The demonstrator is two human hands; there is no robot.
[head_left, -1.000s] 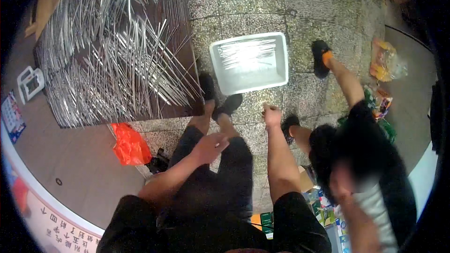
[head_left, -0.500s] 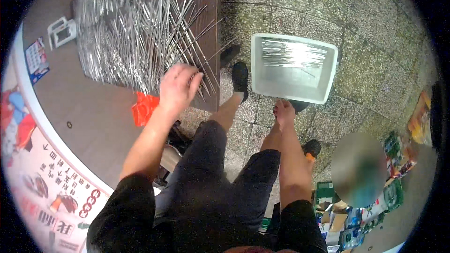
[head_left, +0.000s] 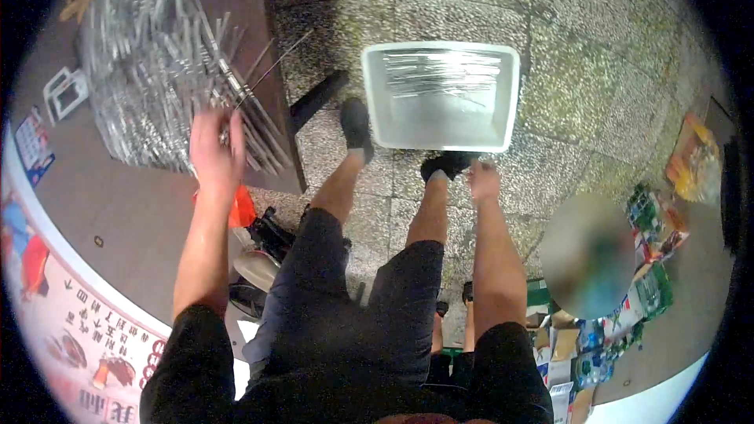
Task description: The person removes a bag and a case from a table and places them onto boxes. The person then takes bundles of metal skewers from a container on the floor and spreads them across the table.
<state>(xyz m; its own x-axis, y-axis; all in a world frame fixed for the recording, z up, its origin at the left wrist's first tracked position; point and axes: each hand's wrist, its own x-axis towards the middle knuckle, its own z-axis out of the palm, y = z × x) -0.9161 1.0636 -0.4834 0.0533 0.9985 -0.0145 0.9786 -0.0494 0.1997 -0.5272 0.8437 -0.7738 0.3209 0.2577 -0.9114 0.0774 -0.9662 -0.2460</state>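
A large heap of thin metal skewers (head_left: 149, 71) covers the dark table at the left. My left hand (head_left: 212, 149) is at the heap's near edge, thumb apart from the fingers, with skewers under and beside it; blur hides whether any is gripped. Down on the floor stands a white plastic tub (head_left: 440, 141) with a layer of similar skewers (head_left: 440, 71) lying sideways along its far part. My right hand (head_left: 484, 180) hangs just short of the tub's near rim, fingers curled together; what they hold, if anything, is too small to make out.
A red plastic bag (head_left: 242, 208) hangs below the table edge. Boxes and bottles (head_left: 593, 353) are stacked at the lower right. A white frame-like object (head_left: 65, 94) lies left of the heap. My feet stand near the tub on speckled tiles.
The whole view has shifted, so table and tub sit further left. My left hand stays at the heap's near edge. The right hand now sits slightly right, relative to the tub.
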